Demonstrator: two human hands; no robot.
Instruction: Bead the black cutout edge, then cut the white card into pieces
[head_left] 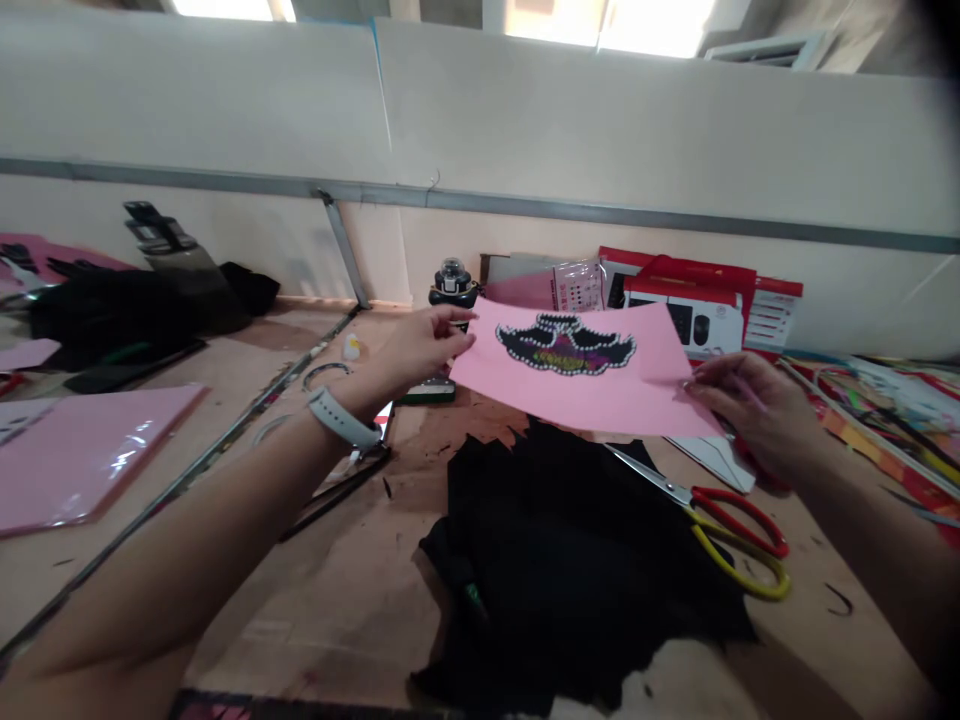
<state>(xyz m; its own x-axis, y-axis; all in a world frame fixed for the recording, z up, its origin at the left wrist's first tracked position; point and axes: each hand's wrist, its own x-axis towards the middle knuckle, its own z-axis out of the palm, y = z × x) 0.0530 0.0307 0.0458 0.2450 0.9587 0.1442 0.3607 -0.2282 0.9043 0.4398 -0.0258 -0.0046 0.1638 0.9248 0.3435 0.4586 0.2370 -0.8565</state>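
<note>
I hold a pink sheet of paper (pixel 600 395) up above the table with both hands. On it sits a black cut-out shape (pixel 566 346) edged with white beads and coloured in the middle. My left hand (pixel 424 345), with a white watch on its wrist, pinches the sheet's left corner. My right hand (pixel 754 405) pinches its right edge, fingers closed on the paper. Below the sheet lies a crumpled black fabric (pixel 570 570) on the brown table (pixel 330 600).
Scissors with red and yellow handles (pixel 731 530) lie right of the fabric. Red and white boxes (pixel 701 300) and a small black bottle (pixel 452 285) stand by the wall. A stack of pink sheets (pixel 82 450) lies left, black items (pixel 127 310) behind it, coloured papers (pixel 892 410) far right.
</note>
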